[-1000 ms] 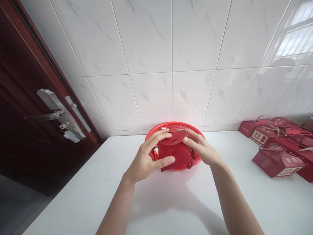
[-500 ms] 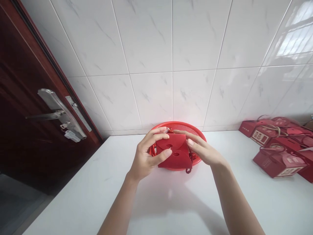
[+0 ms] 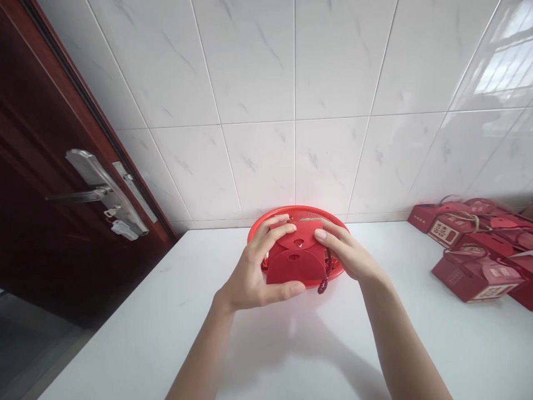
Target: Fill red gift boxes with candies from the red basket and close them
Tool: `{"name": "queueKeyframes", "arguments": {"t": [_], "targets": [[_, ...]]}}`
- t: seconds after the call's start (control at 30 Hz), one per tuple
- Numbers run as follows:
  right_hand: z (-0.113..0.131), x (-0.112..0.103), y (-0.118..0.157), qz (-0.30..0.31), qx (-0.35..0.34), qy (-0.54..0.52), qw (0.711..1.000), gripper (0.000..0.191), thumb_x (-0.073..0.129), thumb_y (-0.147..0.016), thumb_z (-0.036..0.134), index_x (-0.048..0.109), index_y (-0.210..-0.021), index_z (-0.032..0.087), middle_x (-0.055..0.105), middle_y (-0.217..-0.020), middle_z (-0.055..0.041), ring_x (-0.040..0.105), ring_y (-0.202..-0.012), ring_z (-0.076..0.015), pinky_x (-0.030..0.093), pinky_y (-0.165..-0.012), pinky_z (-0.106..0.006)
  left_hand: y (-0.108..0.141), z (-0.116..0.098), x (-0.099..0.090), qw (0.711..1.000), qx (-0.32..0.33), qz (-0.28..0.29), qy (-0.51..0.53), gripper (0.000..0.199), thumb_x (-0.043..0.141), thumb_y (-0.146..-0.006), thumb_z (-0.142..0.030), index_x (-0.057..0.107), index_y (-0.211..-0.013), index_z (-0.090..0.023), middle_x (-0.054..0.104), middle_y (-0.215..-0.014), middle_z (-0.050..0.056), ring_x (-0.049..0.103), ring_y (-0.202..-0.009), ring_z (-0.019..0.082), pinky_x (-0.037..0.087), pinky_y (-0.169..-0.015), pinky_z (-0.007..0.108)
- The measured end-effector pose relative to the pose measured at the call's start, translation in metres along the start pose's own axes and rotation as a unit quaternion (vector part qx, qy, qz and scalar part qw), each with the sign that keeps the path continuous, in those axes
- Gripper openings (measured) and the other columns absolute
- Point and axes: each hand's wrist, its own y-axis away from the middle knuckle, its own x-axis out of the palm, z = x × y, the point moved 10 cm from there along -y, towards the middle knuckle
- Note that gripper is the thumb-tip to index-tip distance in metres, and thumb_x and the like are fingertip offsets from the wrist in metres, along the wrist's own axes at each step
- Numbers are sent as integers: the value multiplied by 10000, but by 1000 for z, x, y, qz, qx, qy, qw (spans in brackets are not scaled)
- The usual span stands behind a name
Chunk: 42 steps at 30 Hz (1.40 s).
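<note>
A small red gift box [image 3: 297,266] with two curved flaps, each with a small hole, is held up in front of the red plastic basket [image 3: 272,212]. My left hand [image 3: 260,266] grips it from the left, fingers over the far edge and thumb along the near edge. On the far right corner, my right hand [image 3: 347,247] pinches the box, its thumb on top and other fingers behind. A dark red cord [image 3: 323,280] hangs at the box's right side. Most of the basket's contents are hidden by the box and hands.
Several folded red gift boxes with handles [image 3: 477,275] crowd the right side of the white table [image 3: 183,311]. A tiled wall [image 3: 258,166] rises behind. To the left stands a dark red door [image 3: 37,166] with a metal handle [image 3: 83,195] and keys.
The flaps have shifted, with the far flap now lying over the near one. My left thumb has moved from the flaps to the near edge; my right thumb has come onto the far right corner.
</note>
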Motion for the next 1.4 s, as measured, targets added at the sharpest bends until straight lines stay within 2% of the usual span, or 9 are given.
{"name": "queueKeyframes", "arguments": {"t": [0.13,0.3,0.5,0.77,0.9,1.0,1.1,1.2,1.4], "targets": [[1,-2,-1,-17,-7,10,1000,503,631,-945,602,637,-1334,282,710,-1284,-85,713,-1051,-262,606,-796,-363,-2,-4,-5,998,18,-49,-34,705,838,-804,-477,533,-1421,-327,511,-1459,112,509,-1381,327,547,-1060,486],[5,-2,1,-35,-41,-2,999,656,646,-925,620,490,-1489,323,549,-1529,-96,519,-1409,-322,522,-1081,-495,3,-13,-22,975,35,-196,-99,666,835,-809,-472,553,-1383,-284,546,-1347,107,595,-1251,290,602,-976,452],[12,21,0,-8,-61,14,998,692,740,-894,504,460,-1496,308,577,-1500,-85,597,-1329,-303,532,-1095,-480,8,-12,-19,956,5,-259,-140,636,810,-838,-447,534,-1384,-276,534,-1346,110,589,-1252,295,614,-944,445],[13,12,1,-107,-53,-11,993,501,715,-893,494,595,-1339,302,696,-1328,-58,669,-1209,-290,594,-959,-421,8,-21,-10,961,1,-242,-132,478,722,-898,-449,580,-1308,-249,544,-1347,115,570,-1278,306,576,-997,464],[15,14,2,-83,-55,-6,995,485,696,-900,476,619,-1343,294,713,-1302,-61,683,-1170,-291,589,-931,-411,11,-17,-20,966,-27,-247,-67,191,612,-994,-322,685,-1162,-270,614,-1238,61,607,-1198,235,565,-974,374],[18,14,2,-62,-65,-5,996,472,689,-909,470,633,-1342,290,720,-1292,-63,693,-1142,-289,586,-918,-405,13,-11,-27,969,-57,-240,-16,139,641,-976,-294,727,-1084,-280,640,-1186,47,621,-1160,229,569,-940,349],[20,14,4,-43,-69,7,997,469,694,-908,478,638,-1337,295,734,-1256,-64,707,-1092,-293,592,-879,-412,13,-3,-32,969,-94,-223,51,212,682,-922,-303,714,-1128,-266,671,-1163,57,646,-1129,258,576,-966,400],[19,13,5,-20,-63,17,998,452,711,-898,490,657,-1308,309,744,-1223,-57,717,-1056,-292,596,-858,-419,8,1,-27,975,-109,-155,120,424,695,-859,-277,659,-1282,-290,678,-1270,59,644,-1185,283,569,-1013,439],[6,10,5,1,-14,24,1000,500,760,-852,499,656,-1311,330,711,-1304,-50,685,-1177,-317,566,-975,-468,9,4,-9,980,-124,6,156,730,727,-852,-330,471,-1531,-405,415,-1637,44,524,-1399,367,590,-1012,488]]}}
